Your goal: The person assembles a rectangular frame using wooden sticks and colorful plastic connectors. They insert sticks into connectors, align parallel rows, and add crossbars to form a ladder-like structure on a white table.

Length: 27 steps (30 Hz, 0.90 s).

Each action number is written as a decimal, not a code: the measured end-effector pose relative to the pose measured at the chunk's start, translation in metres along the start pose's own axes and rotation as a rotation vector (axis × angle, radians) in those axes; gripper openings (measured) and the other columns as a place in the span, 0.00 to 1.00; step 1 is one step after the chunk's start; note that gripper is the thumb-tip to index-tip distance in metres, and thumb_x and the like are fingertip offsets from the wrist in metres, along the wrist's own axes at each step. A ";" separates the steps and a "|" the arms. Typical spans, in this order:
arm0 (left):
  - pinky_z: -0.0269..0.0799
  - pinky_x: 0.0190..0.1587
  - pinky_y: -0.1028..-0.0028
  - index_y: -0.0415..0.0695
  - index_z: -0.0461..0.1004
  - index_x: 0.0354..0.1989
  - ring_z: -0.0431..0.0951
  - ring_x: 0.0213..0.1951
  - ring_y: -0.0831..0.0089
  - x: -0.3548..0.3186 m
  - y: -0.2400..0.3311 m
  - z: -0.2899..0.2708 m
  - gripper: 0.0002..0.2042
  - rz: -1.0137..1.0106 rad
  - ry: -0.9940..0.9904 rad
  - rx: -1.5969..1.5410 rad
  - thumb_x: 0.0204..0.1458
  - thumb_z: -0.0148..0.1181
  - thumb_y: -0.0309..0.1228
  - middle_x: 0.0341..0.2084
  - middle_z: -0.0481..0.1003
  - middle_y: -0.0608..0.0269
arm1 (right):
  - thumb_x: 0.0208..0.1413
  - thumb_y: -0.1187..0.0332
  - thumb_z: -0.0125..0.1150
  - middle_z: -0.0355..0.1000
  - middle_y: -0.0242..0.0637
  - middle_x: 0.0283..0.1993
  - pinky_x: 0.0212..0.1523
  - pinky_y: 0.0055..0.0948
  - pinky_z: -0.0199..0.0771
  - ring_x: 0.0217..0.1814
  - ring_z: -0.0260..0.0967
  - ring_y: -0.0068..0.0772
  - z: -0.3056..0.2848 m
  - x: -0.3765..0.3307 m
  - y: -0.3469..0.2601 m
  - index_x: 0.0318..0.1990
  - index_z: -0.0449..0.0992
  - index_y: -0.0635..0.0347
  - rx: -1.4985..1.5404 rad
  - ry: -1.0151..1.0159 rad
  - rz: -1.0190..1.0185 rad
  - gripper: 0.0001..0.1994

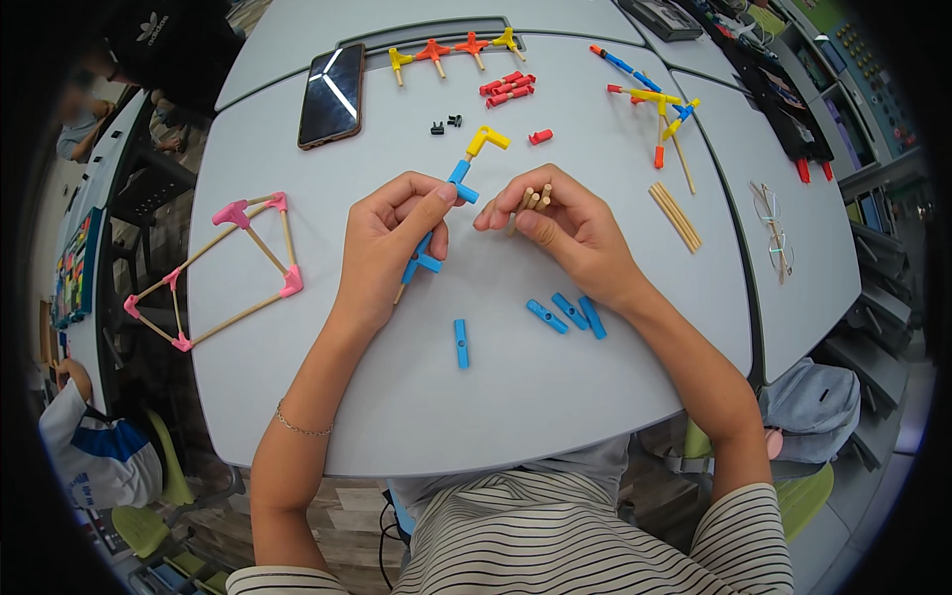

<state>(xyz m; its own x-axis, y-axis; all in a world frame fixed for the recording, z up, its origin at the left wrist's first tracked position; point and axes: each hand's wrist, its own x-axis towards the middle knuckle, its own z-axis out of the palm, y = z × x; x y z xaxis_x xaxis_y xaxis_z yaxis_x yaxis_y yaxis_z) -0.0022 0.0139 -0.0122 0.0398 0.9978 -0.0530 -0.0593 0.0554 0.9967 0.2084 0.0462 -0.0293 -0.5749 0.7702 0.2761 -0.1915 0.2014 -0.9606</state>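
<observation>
Striped shirt (555, 535) nearest in the head view; over the table (397, 416), the left hand (389, 233) pinches a blue-jointed rod (459, 176), the right hand (575, 226) loosely curls round wooden sticks (542, 202); gripping close to any join should keep everything straight

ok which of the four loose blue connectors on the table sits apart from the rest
The leftmost blue connector: it lies alone, nearly upright in the picture, while the other three blue connectors lie slanted and bunched to its right.

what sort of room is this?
Probably a classroom or maker space: green chairs, a grey backpack and a pink-jointed stick frame on the pale table.
</observation>
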 end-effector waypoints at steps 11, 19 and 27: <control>0.56 0.22 0.84 0.40 0.78 0.37 0.66 0.19 0.88 -0.002 0.001 0.000 0.12 -0.003 -0.015 0.037 0.62 0.59 0.37 0.16 0.68 0.73 | 0.65 0.74 0.56 0.81 0.36 0.40 0.47 0.22 0.73 0.45 0.77 0.24 0.002 0.002 -0.006 0.46 0.78 0.66 -0.084 0.121 0.158 0.08; 0.56 0.22 0.84 0.39 0.78 0.38 0.66 0.19 0.88 -0.001 0.001 0.001 0.11 -0.007 -0.026 0.041 0.62 0.58 0.36 0.16 0.68 0.73 | 0.63 0.73 0.58 0.81 0.37 0.40 0.48 0.23 0.75 0.47 0.78 0.25 -0.001 0.002 -0.006 0.46 0.81 0.67 -0.094 0.129 0.176 0.09; 0.56 0.22 0.84 0.39 0.78 0.38 0.66 0.19 0.88 -0.001 0.001 0.001 0.11 -0.004 -0.026 0.031 0.62 0.59 0.36 0.16 0.68 0.72 | 0.61 0.75 0.61 0.81 0.37 0.42 0.51 0.25 0.76 0.48 0.78 0.26 -0.001 0.003 -0.010 0.43 0.83 0.66 -0.102 0.112 0.197 0.08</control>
<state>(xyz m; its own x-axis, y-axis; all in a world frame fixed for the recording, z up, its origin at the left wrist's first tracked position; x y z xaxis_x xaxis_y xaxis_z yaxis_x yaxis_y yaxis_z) -0.0011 0.0128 -0.0114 0.0656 0.9963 -0.0560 -0.0280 0.0580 0.9979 0.2096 0.0467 -0.0188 -0.5007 0.8616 0.0831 -0.0001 0.0960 -0.9954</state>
